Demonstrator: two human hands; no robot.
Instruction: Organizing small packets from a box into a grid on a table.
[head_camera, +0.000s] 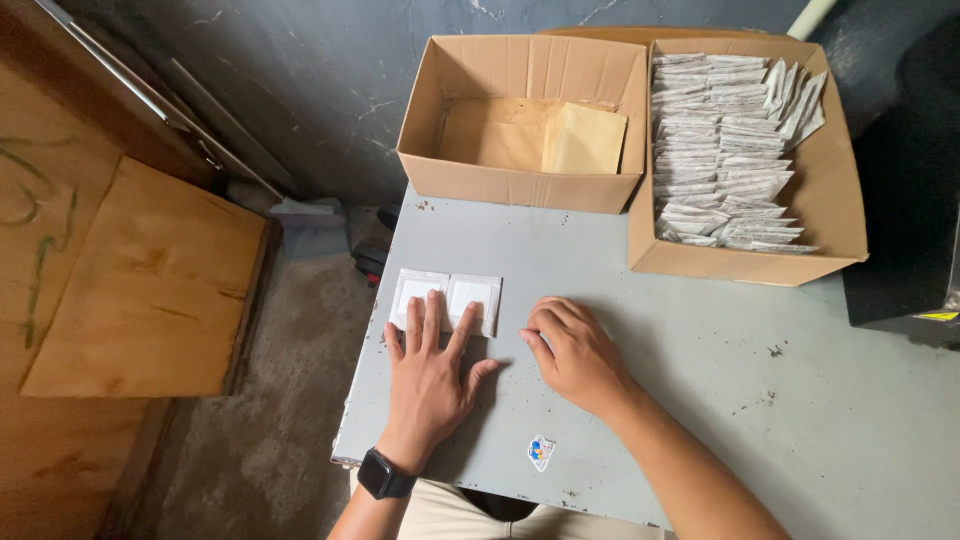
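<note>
Two white square packets (446, 301) lie side by side on the grey tabletop (700, 380), pinned under the flat, spread fingers of the left hand (428, 372). Just beside it, the right hand (572, 350) rests loosely curled, holding nothing. Behind stand two cardboard boxes: the left box (520, 185) holds tan envelopes, the right box (835, 200) rows of white packets.
</note>
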